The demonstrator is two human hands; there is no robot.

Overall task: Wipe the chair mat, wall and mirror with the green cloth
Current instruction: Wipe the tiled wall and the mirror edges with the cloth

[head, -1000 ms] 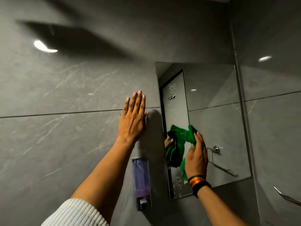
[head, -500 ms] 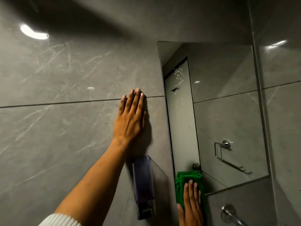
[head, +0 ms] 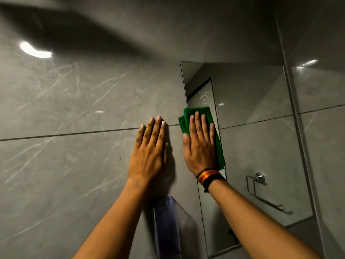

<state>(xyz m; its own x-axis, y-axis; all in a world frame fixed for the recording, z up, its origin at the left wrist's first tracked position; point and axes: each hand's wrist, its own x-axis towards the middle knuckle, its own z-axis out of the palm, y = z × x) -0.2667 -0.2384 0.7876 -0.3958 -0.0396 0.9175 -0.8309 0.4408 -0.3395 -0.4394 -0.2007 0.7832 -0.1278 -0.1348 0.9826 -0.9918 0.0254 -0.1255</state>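
The right hand (head: 200,144), flat, has slid the green cloth (head: 197,113) up the mirror (head: 252,146) (left hand (head: 149,152) stays flat, empty).

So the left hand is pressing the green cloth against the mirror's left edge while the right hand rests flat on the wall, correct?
Not quite: the hands are swapped. In the head view, the right hand presses the green cloth against the left edge of the mirror, while the left hand rests flat on the wall.

Grey marble-veined tiles (head: 74,165) reflect ceiling light; purple soap dispenser (head: 166,227) mounted.
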